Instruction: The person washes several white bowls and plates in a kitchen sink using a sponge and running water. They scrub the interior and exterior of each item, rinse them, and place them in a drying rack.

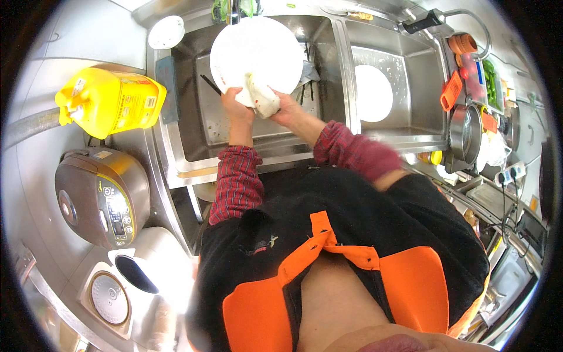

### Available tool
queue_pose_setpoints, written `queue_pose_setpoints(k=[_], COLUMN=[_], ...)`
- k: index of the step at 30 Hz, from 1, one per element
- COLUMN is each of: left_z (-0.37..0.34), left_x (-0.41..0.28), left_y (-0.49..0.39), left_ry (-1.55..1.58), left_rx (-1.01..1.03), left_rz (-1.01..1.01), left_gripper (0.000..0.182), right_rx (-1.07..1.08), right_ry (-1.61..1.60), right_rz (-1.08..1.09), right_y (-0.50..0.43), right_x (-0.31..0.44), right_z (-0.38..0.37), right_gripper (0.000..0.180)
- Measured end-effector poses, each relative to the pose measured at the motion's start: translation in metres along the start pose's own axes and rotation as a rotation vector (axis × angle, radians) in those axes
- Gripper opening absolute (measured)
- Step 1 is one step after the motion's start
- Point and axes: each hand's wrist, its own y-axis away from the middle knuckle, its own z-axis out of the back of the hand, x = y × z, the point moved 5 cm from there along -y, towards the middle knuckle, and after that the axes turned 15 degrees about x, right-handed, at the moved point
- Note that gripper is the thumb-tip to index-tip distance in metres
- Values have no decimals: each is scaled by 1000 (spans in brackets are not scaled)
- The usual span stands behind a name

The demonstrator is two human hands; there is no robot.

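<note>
A large white plate (255, 50) is held over the left basin of a steel double sink (193, 152), just below the faucet (233, 16). My left hand (237, 104) grips its near edge with the thumb on top. In my right hand (283, 105) is a pale cloth (264, 99) with small specks, pressed against the plate near that same edge. Dark chopsticks (210, 84) and what looks like a grey cloth (309, 74) lie in the basin, partly hidden by the plate.
Another white plate (374, 93) rests in the right basin. A white bowl (166, 32) stands at the sink's back left corner. To the left are a yellow jug (114, 103) and a rice cooker (103, 198). An orange grater (451, 91) and a steel pot (465, 134) stand at right.
</note>
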Motion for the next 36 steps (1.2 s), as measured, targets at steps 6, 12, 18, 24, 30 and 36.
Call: queue_pose_setpoints(k=[6, 12, 18, 24, 30, 36], left_z=[13, -43, -33, -7, 13, 11], left_x=[-37, -6, -4, -29, -7, -12], left_y=[-7, -58, -44, -32, -32, -22], left_ry=[-149, -699, -573, -170, -49, -177], left_rx=[122, 559, 461, 241, 69, 17], left_rz=[531, 820, 756, 550, 288, 45], left_gripper=[67, 71, 73, 66, 57, 68], right_rx=[52, 458, 486, 63, -60, -151], right_ry=[1253, 2765, 2542, 1197, 92, 197], right_rz=[-335, -163, -218, -247, -101, -155], right_y=[22, -43, -36, 11, 7, 2], right_x=[140, 123, 150, 149, 8, -13], right_z=[-59, -127, -114, -8, 38, 45], right_gripper=[50, 36, 33, 39, 37, 31])
